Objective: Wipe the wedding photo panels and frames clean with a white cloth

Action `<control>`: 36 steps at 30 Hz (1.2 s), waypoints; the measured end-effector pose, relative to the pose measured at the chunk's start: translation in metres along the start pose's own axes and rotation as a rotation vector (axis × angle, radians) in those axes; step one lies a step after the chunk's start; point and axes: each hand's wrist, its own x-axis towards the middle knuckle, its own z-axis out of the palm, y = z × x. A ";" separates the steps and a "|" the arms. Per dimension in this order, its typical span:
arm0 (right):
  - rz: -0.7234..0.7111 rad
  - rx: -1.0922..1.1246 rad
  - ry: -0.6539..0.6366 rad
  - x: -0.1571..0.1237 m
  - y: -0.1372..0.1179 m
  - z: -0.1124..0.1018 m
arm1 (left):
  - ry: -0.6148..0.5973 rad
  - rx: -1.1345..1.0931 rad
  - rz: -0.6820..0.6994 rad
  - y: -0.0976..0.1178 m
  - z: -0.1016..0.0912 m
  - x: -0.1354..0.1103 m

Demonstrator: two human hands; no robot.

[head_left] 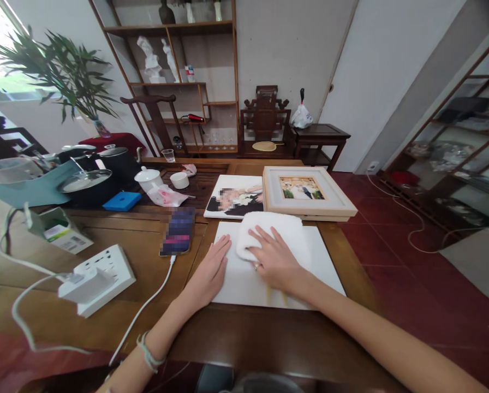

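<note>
A white flat panel [322,267] lies on the wooden table [236,338] in front of me. My left hand [212,267] rests flat on its left edge, fingers stretched out and together. My right hand [273,259] presses flat on a folded white cloth [281,226] that lies on the panel's upper part, fingers spread. A ring shows on the right hand. Behind the panel lie a photo print [234,196] and a pale framed photo [308,191] that overlaps the print's right edge.
A phone [178,232] with a white cable lies left of the panel. A white power strip [101,275], small box [60,232], pots, a white teapot [148,177], a white cup and a blue block [121,201] fill the table's left. Shelves, chairs and a plant stand behind.
</note>
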 end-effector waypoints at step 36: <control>-0.149 -0.046 -0.011 -0.049 -0.048 -0.007 | 0.169 0.009 0.027 0.004 -0.005 -0.010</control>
